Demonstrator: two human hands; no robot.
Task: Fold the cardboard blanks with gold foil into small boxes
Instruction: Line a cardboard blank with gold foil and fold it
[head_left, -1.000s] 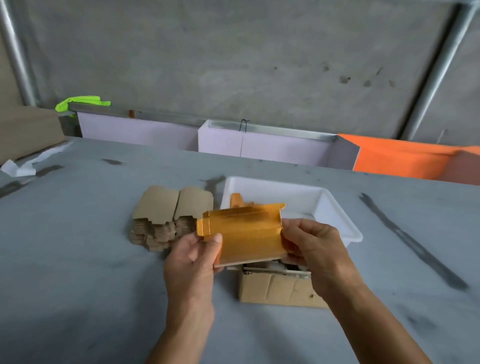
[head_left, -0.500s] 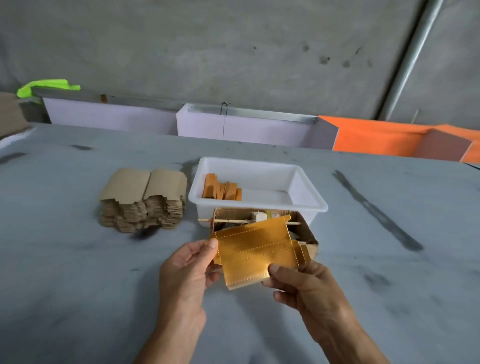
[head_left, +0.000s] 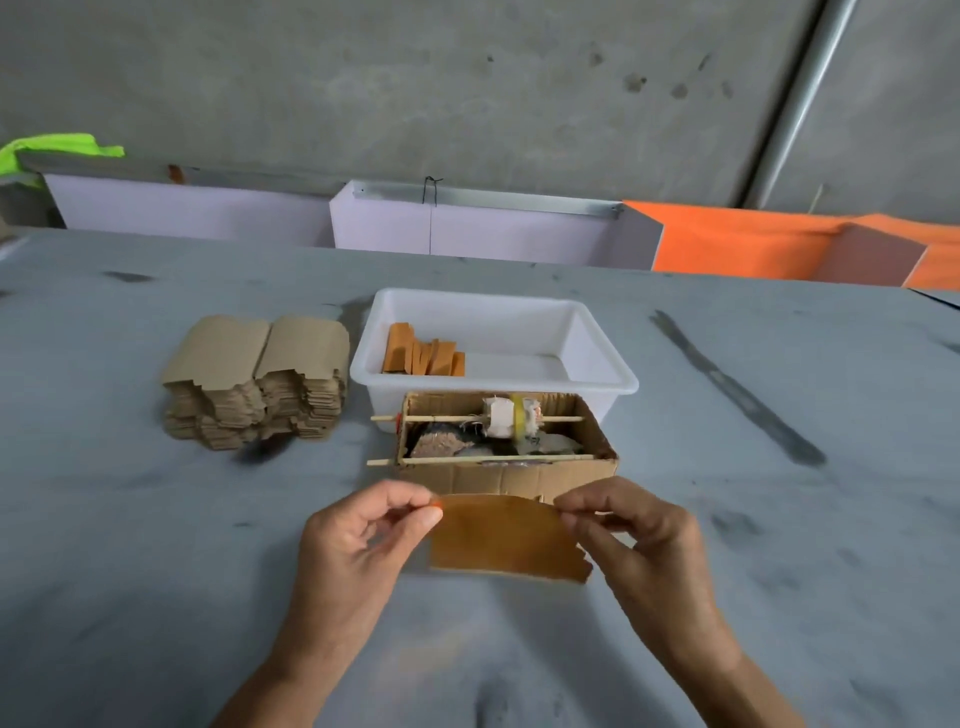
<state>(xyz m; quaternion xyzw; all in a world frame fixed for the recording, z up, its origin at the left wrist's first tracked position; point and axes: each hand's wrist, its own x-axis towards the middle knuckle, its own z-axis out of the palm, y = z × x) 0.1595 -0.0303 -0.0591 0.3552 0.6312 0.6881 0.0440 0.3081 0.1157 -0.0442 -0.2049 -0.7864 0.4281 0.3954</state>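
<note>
Hands, left (head_left: 358, 545) and right (head_left: 641, 540), pinch bowed gold blank (head_left: 501, 540) by its ends

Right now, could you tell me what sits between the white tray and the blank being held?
In the head view, an open cardboard box with two wooden sticks across it sits between the white tray and the gold blank.

Single view only, head-worn wide-angle camera, looking forward and steeply down across the grey table (head_left: 156, 545) toward the concrete wall (head_left: 467, 78) at the far side; straight edges bow near the frame borders. The left hand (head_left: 358, 540) and right hand (head_left: 639, 535) sit closest to the lens in the lower centre with forearms entering from the bottom edge, the cardboard box (head_left: 504, 473) and white tray (head_left: 493, 379) lie just beyond them, mid-frame. No second view, so no shared region to record.
</note>
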